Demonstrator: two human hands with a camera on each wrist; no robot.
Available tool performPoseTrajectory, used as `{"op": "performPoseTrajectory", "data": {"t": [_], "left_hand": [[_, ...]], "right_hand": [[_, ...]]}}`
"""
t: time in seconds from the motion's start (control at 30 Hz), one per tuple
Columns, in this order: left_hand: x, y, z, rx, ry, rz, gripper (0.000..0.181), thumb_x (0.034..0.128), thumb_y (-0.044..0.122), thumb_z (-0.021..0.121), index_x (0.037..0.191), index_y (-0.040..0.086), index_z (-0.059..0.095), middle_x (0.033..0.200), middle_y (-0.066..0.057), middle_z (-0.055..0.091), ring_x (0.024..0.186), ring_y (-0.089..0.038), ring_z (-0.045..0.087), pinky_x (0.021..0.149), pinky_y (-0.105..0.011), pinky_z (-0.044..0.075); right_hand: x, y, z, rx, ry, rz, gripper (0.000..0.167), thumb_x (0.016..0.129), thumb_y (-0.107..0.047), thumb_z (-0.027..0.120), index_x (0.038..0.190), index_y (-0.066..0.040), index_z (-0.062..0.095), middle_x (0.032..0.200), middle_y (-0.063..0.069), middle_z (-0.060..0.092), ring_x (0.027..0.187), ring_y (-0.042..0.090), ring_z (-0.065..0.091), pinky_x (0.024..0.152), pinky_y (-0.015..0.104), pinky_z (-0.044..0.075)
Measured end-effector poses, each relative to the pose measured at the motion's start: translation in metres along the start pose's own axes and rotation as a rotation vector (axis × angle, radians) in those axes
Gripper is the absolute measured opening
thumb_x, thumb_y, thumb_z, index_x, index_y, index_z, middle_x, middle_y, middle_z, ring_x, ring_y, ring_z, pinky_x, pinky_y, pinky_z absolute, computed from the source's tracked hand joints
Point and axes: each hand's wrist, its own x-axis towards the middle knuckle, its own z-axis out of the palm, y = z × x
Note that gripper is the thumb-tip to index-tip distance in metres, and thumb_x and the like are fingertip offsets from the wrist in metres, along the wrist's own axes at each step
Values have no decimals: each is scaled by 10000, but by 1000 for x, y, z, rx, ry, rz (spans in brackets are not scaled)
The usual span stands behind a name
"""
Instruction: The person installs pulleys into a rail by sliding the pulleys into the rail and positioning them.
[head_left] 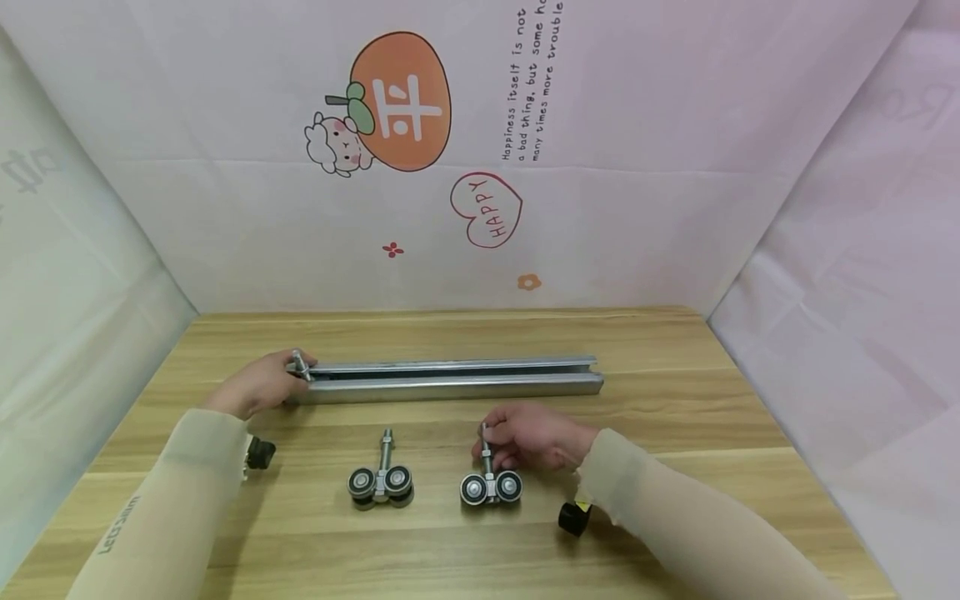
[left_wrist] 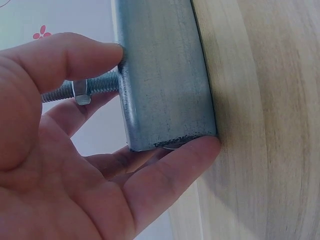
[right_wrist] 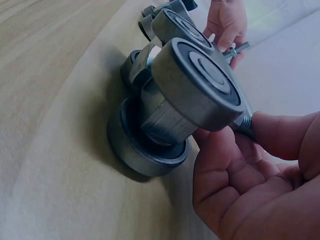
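My left hand (head_left: 262, 385) grips the left end of a long metal channel rail (head_left: 465, 387). In the left wrist view its thumb presses the rail's lip, while other fingers lie against the end. Out of the rail's slot there a threaded bolt (left_wrist: 80, 91) with a nut sticks up; whatever it joins inside the rail is hidden. My right hand (head_left: 536, 435) pinches the bolt stem of a four-wheeled roller trolley (head_left: 491, 488), its wheels close to the tabletop. To the left of it a second roller trolley (head_left: 381, 483) sits on its wheels, stem pointing toward the rail.
A wooden table (head_left: 420, 558) carries everything. White printed cloth (head_left: 622, 233) hangs behind it, with more cloth on both sides. Black wrist-worn devices (head_left: 574, 518) jut out below both sleeves.
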Motion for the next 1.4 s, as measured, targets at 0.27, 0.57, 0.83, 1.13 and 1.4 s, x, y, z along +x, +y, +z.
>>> {"op": "performPoseTrajectory", "data": {"t": [0.27, 0.57, 0.83, 1.13, 1.4], "left_hand": [[0, 1, -2, -5, 0, 2, 523, 892, 96, 647, 1380, -32, 506, 1292, -300, 543, 1083, -386, 522, 869, -518, 447], [-1, 3, -2, -7, -10, 2, 520, 902, 105, 648, 1385, -26, 505, 1303, -308, 533, 1106, -404, 521, 883, -545, 444], [0, 3, -3, 3, -6, -12, 504, 919, 101, 630, 1389, -26, 501, 1320, -314, 521, 1137, -410, 505, 899, -542, 438], [-1, 1, -2, -4, -15, -7, 522, 909, 103, 649, 1387, -39, 495, 1303, -313, 532, 1115, -410, 518, 884, -538, 448], [-1, 0, -2, -8, -14, -7, 520, 906, 103, 650, 1385, -32, 498, 1296, -305, 538, 1110, -407, 517, 887, -542, 442]], "right_hand": [[-7, -9, -7, -96, 42, -67, 189, 1027, -55, 503, 1140, 87, 557, 1040, 179, 698, 763, 245, 655, 672, 314, 524], [-16, -20, -14, -269, 120, -143, 127, 1036, -76, 515, 1098, 10, 585, 1034, 102, 717, 833, 303, 667, 725, 394, 546], [-22, -27, -11, -348, 178, -192, 105, 1040, -59, 506, 1081, -8, 588, 1048, 140, 713, 822, 275, 657, 721, 394, 532], [-29, -24, -12, -479, 213, -221, 116, 1053, -99, 497, 1088, -80, 605, 1084, 70, 707, 904, 236, 643, 770, 403, 520], [-41, -18, -12, -603, 145, -254, 101, 1015, -139, 580, 1084, -157, 652, 1071, 7, 643, 953, 224, 591, 786, 406, 478]]}}
